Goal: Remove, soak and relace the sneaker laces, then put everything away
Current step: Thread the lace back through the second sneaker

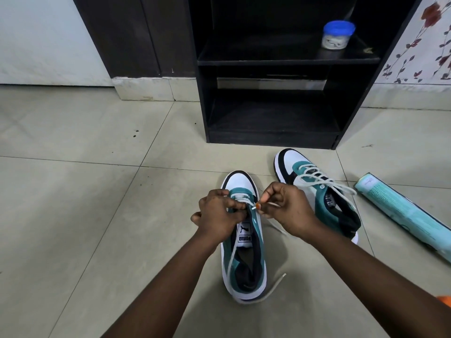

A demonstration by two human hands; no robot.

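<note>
The near sneaker stands on the tiled floor, toe pointing away, its white lace threaded only at the lowest eyelets. The left hand curls over the eyelet rows, its grip closed on the lace and upper. The right hand pinches the lace tip beside the tongue. One loose end trails past the heel. The second sneaker, fully laced, lies just right, near a teal tube. Ahead stands a black shelf unit holding a blue-lidded jar. Open floor spreads leftward.
</note>
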